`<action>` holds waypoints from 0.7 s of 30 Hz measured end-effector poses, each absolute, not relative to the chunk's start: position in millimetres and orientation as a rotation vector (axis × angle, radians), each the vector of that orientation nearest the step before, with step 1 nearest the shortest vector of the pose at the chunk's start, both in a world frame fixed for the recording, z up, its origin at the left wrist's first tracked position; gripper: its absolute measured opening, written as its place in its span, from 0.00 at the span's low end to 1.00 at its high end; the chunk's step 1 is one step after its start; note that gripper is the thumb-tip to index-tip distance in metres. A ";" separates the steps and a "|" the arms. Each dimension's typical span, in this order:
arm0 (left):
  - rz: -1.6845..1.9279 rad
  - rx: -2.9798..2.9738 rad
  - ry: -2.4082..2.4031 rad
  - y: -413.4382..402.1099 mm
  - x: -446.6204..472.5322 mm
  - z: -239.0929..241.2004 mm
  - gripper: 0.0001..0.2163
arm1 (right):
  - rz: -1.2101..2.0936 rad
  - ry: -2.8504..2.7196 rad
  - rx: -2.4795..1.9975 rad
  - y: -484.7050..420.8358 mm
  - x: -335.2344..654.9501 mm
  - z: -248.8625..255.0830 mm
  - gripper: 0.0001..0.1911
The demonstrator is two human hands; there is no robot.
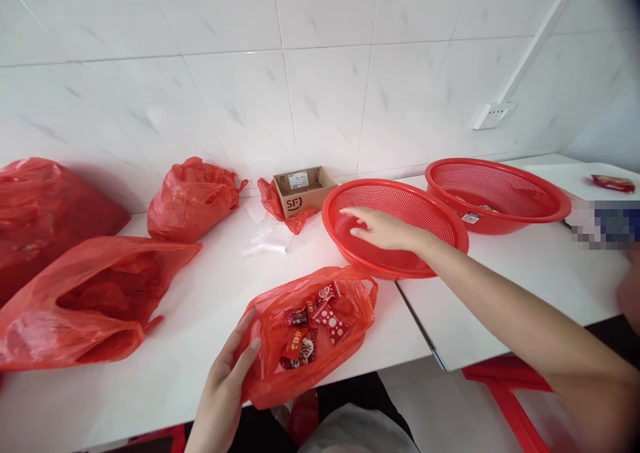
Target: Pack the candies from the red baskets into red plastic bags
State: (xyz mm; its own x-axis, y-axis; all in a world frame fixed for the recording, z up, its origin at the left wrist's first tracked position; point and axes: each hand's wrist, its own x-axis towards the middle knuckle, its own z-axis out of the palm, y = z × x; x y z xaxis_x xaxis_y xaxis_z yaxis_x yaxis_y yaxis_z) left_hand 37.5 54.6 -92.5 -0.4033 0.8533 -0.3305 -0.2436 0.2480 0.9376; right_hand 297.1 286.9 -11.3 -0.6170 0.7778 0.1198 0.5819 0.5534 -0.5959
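Note:
My left hand (227,376) grips the near left rim of a red plastic bag (270,390), thumb inside and fingers outside. The bag stands open at the table's front edge. Several small wrapped snacks (331,321) in red, dark and white-dotted packets lie in it. My right hand (380,228) is over a red perforated plastic basket (395,266) behind the bag, its fingers stretched out and apart. Nothing shows in that hand. The basket's floor is partly hidden by my hand and forearm.
A second red basket (500,226) with a few packets stands at the back right. Left are several red bags (193,200). A small cardboard box (305,196) sits by the wall. A seam (420,326) divides the white tables. Part of another person shows at far right.

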 end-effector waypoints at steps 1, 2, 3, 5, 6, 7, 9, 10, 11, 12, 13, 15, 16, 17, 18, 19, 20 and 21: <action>1.330 0.636 1.548 51.2 34.2 -92.7 0.31 | 0.741 -2.361 -1.062 272.5 296.3 -5.0 0.23; 1.300 0.669 1.583 47.1 30.8 -92.9 0.31 | 0.765 -2.308 -1.001 255.1 296.8 -0.7 0.20; 1.287 0.686 1.618 42.6 27.5 -92.8 0.31 | 0.805 -2.286 -0.937 236.2 298.6 0.9 0.17; 1.332 0.662 1.675 32.9 22.3 -92.6 0.33 | 0.876 -2.296 -0.915 200.0 306.8 -6.3 0.13; 1.377 0.628 1.693 28.2 20.6 -92.9 0.34 | 0.897 -2.284 -0.991 185.7 313.0 -15.4 0.11; 1.414 0.586 1.702 23.8 19.4 -93.8 0.35 | 0.908 -2.250 -1.116 175.3 320.0 -27.9 0.10; 1.429 0.509 1.695 16.4 18.5 -98.5 0.37 | 0.889 -2.131 -1.403 166.3 333.9 -60.5 0.12; 1.410 0.481 1.676 13.3 18.6 -102.1 0.37 | 0.880 -2.065 -1.515 166.5 339.2 -78.4 0.13; 1.373 0.462 1.653 10.6 19.1 -106.3 0.36 | 0.885 -1.999 -1.578 168.4 342.3 -95.6 0.16; 1.324 0.456 1.627 8.1 19.8 -110.7 0.34 | 0.914 -1.944 -1.584 170.5 342.8 -110.8 0.18; 1.265 0.464 1.596 5.7 20.5 -114.8 0.31 | 0.955 -1.898 -1.548 171.7 340.6 -122.8 0.19; 1.163 0.502 1.532 1.1 21.4 -120.6 0.25 | 1.017 -1.851 -1.415 168.9 329.9 -133.7 0.16; 1.145 0.518 1.518 -1.2 21.0 -121.5 0.23 | 1.021 -1.862 -1.351 164.8 323.2 -131.7 0.14; 1.164 0.523 1.521 -3.2 19.5 -120.5 0.21 | 1.021 -1.896 -1.291 160.0 317.1 -124.7 0.14; 1.216 0.513 1.536 -4.8 16.8 -117.4 0.19 | 1.037 -1.943 -1.231 155.3 312.3 -113.2 0.15; 1.289 0.490 1.553 -5.5 12.6 -111.8 0.18 | 1.069 -1.981 -1.169 152.1 309.6 -97.9 0.17; 1.391 0.460 1.570 -4.9 7.2 -103.6 0.17 | 1.111 -1.998 -1.100 151.1 308.7 -79.9 0.17; 1.509 0.438 1.584 -2.7 0.8 -92.6 0.16 | 1.169 -1.975 -1.037 152.8 309.2 -60.5 0.16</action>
